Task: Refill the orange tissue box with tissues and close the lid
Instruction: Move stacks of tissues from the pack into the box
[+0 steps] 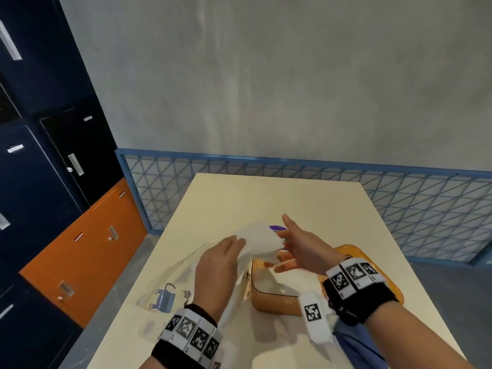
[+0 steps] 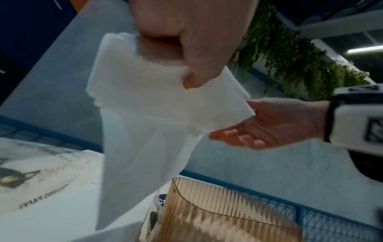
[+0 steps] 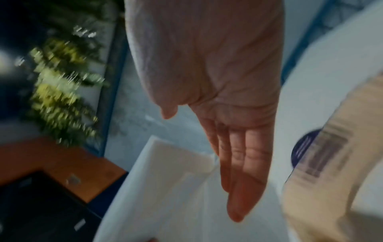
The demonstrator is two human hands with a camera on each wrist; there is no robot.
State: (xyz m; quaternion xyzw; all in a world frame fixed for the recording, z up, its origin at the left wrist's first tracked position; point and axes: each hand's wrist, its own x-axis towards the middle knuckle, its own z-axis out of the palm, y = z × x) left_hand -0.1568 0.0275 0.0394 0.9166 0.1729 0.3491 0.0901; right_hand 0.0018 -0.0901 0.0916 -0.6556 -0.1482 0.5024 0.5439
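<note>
While left hand (image 1: 217, 265) pinches tissues (image 1: 257, 241) | right hand (image 1: 299, 247) flat beside

L hand (image 2: 186, 41) is pinching a white tissue stack (image 2: 157, 91) w/ thumb on top, one sheet trailing down. R hand (image 2: 269, 126) is lying palm-up, fingers straight, under stack's corner. Ribbed orange tissue box (image 2: 217, 217) is sitting open below.
</note>
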